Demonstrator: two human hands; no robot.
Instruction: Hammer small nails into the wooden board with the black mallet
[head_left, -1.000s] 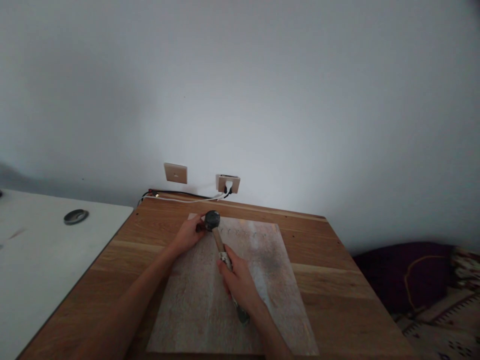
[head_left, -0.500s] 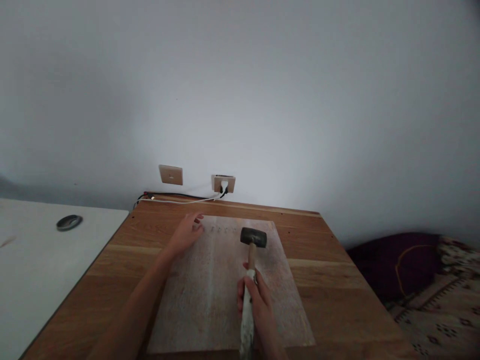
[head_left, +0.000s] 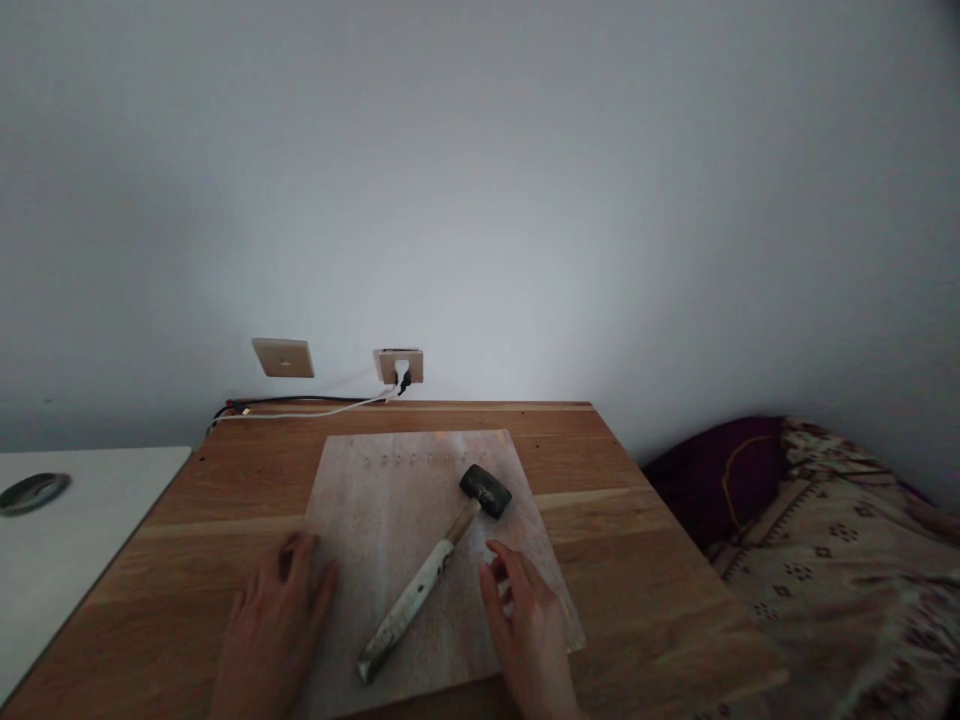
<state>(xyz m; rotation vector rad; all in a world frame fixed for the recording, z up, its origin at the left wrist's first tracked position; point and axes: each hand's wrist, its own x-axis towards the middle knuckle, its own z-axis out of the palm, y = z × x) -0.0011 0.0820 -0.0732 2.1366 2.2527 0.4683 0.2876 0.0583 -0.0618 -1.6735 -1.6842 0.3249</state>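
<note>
A mallet with a black head and a worn white-painted handle (head_left: 416, 597) lies slantwise on a pale wooden board (head_left: 352, 540). Its head points away and to the right. Along the board's far edge runs a row of several small nail-like pieces (head_left: 398, 460), too small to make out well. My left hand (head_left: 274, 615) rests at the board's left edge, fingers apart, holding nothing. To the right of the mallet is my right hand (head_left: 525, 615), over the board's near right part. Its fingers are loosely curved and apart, and it is not touching the mallet.
The board lies on a brown wooden table (head_left: 637, 550) against a wall. A wall socket (head_left: 400, 366) holds plugs with cables (head_left: 322, 408) running left. At left stands a white surface (head_left: 97, 540) with a dark round object (head_left: 34, 492). Patterned bedding (head_left: 832, 570) is at right.
My right hand has let go of the mallet, which now lies on the board. My left hand has come back from the far edge towards me. The view has turned to the right.
</note>
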